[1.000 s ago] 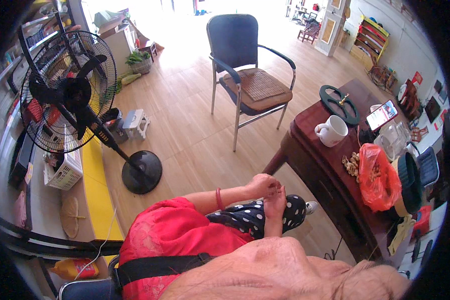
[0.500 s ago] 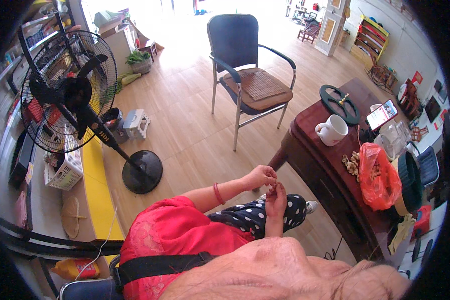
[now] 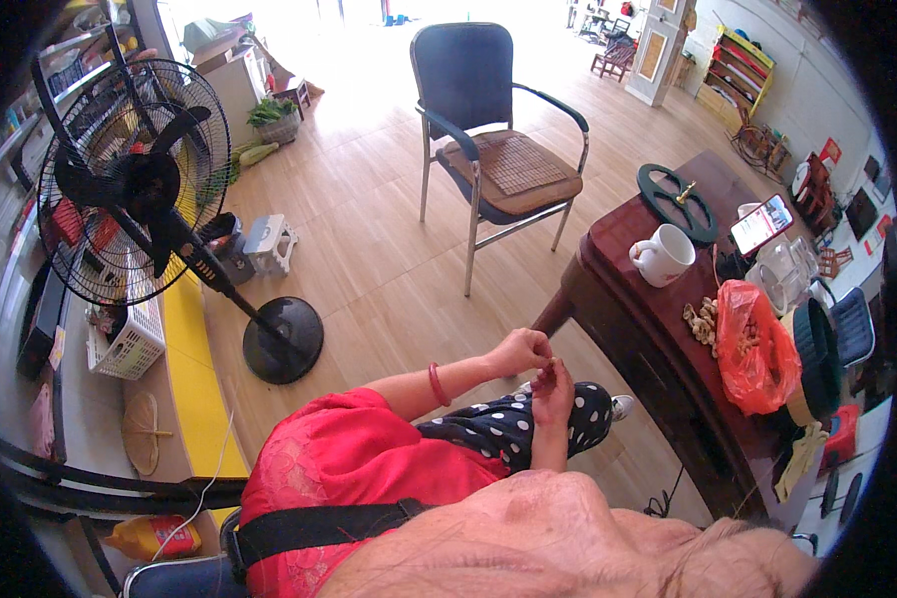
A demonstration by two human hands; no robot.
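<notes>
While both hands meet above the lap, left hand (image 3: 518,351) and right hand (image 3: 553,387) pinch one small nut (image 3: 545,372) between their fingers; squeezed unevenly, it could slip to the floor (image 3: 369,269).

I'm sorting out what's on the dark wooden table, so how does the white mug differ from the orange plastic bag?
The white mug is rigid and stands upright, handle showing; the orange plastic bag is soft, crumpled and slumped. The mug stands alone toward the table's far end; the bag lies nearer, beside loose nuts. Both rest on the dark wooden table.
</notes>
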